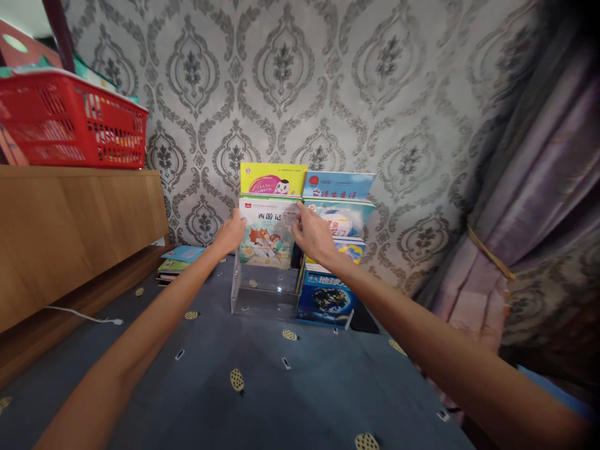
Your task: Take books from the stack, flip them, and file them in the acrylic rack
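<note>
Between my two hands is a white-topped picture book with Chinese characters and a cartoon figure. My left hand grips its left edge, fingers closed. On the opposite side, my right hand pinches the upper right edge. The book stands upright in the left column of a clear acrylic book rack, in front of a yellow book. In the right column stand a light-blue book, a teal book and, lowest, a dark-blue book with a globe. The rack's lower left tier shows only clear plastic.
A small pile of books lies left of the rack. Farther left, a red basket sits on a wooden cabinet, with a white cable below. A dark flat object lies right of the rack. Curtains hang at right.
</note>
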`<state>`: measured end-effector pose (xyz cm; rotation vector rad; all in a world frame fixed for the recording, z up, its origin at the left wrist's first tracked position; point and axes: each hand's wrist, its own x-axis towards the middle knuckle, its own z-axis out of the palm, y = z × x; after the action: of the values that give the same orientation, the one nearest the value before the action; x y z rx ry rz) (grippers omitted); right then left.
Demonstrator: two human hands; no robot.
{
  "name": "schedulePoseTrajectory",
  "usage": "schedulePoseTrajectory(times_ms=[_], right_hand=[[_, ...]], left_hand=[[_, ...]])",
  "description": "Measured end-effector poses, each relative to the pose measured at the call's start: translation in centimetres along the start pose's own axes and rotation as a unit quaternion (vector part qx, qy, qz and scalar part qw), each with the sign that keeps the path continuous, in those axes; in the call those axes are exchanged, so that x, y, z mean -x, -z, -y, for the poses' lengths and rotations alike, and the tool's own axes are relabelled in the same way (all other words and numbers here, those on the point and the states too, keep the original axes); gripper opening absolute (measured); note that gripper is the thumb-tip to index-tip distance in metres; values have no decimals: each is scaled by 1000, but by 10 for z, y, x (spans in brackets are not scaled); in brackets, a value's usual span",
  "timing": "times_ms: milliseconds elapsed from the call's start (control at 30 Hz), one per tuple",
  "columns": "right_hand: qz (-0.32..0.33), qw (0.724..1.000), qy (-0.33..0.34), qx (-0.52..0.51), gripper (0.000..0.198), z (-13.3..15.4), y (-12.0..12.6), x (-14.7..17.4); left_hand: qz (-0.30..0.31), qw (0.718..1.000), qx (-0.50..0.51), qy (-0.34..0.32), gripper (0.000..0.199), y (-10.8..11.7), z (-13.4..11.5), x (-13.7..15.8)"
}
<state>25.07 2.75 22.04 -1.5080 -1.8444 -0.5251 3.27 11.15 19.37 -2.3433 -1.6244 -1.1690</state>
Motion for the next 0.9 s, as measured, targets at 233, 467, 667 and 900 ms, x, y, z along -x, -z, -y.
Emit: schedulePoseTrajectory(times_ms=[233,467,667,900], right_hand=[[9,1000,4,-2,56,2,-4,7],[35,999,16,-31,52,5,-12,18],[40,999,17,-28,50,2,-15,29],[15,985,-54,-165,48,-13,-28,39]], left_hand=[[15,1000,-10,-6,34,4,-1,1],[25,999,-3,-22,31,3,2,0],[24,999,10,-20,24,1,4,2],[22,999,0,-24,26,-3,5,2]])
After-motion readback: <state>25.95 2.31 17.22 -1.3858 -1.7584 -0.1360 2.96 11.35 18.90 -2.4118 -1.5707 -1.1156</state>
